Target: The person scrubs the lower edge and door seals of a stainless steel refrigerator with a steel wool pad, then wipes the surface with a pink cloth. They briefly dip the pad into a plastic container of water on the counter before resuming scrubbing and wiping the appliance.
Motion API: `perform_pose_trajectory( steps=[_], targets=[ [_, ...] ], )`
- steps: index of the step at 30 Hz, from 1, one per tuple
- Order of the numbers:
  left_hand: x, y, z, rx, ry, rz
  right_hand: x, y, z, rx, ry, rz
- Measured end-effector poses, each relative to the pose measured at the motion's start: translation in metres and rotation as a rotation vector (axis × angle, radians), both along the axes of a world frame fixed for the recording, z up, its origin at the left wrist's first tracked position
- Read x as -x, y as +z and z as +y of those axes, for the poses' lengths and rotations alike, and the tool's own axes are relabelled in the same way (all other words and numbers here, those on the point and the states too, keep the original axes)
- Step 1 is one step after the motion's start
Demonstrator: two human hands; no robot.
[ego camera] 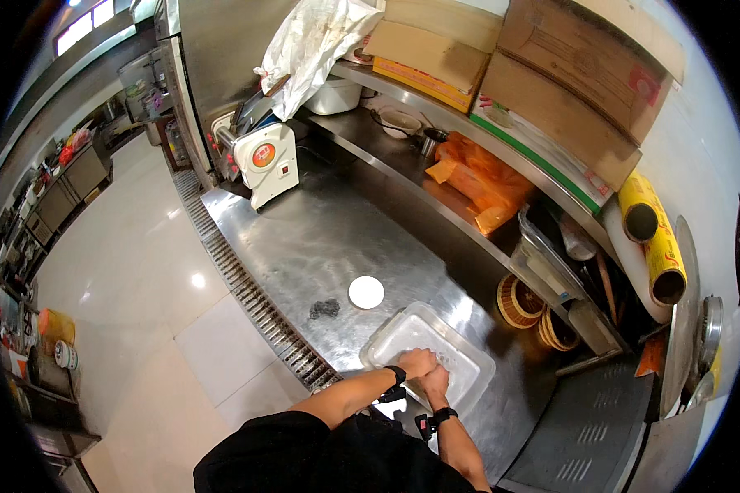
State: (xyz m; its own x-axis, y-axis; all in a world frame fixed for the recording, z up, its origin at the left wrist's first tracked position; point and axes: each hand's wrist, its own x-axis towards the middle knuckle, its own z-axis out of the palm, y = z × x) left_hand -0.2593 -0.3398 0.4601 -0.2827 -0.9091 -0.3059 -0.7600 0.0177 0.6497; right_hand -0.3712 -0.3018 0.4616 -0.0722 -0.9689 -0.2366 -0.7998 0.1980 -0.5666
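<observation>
Both of my hands are down inside a translucent plastic tub (476, 368) on a stainless steel worktop (320, 246). My left hand (417, 362) is curled and meets my right hand (435, 381) near the tub's middle. The fingers point down and are mostly hidden, so I cannot tell whether they hold anything. Whitish spots show on the tub floor beside them. Each wrist wears a black strap with a small device. Just beyond the tub lies a flat white disc (366, 292), with a dark patch (325, 308) on the steel to its left.
A cream dough-sheeting machine (268, 160) stands at the worktop's far end. Shelves on the right hold an orange plastic bag (478, 179), wicker baskets (520, 301) and cardboard boxes (567, 92). Yellow film rolls (665, 265) lean by the wall. A floor drain grating (246, 277) borders the left side.
</observation>
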Motion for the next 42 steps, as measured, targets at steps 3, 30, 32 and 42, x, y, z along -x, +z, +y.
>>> perform_pose_trajectory(
  steps=[3, 30, 32, 42],
  targets=[
    [0.002, -0.014, -0.003, 0.012, -0.009, -0.008, -0.002, -0.003, -0.003, -0.044, -0.008, 0.098],
    [-0.041, 0.043, 0.002, 0.402, -0.28, 0.249, 0.015, -0.047, -0.016, -0.161, -0.137, -0.669],
    [-0.04, 0.021, -0.005, 0.306, -0.213, 0.314, 0.016, -0.07, -0.021, 0.063, 0.057, -0.467],
    [-0.03, -0.044, -0.015, 0.115, -0.166, 0.35, -0.029, -0.039, 0.006, -0.027, 0.01, 0.303]
  ],
)
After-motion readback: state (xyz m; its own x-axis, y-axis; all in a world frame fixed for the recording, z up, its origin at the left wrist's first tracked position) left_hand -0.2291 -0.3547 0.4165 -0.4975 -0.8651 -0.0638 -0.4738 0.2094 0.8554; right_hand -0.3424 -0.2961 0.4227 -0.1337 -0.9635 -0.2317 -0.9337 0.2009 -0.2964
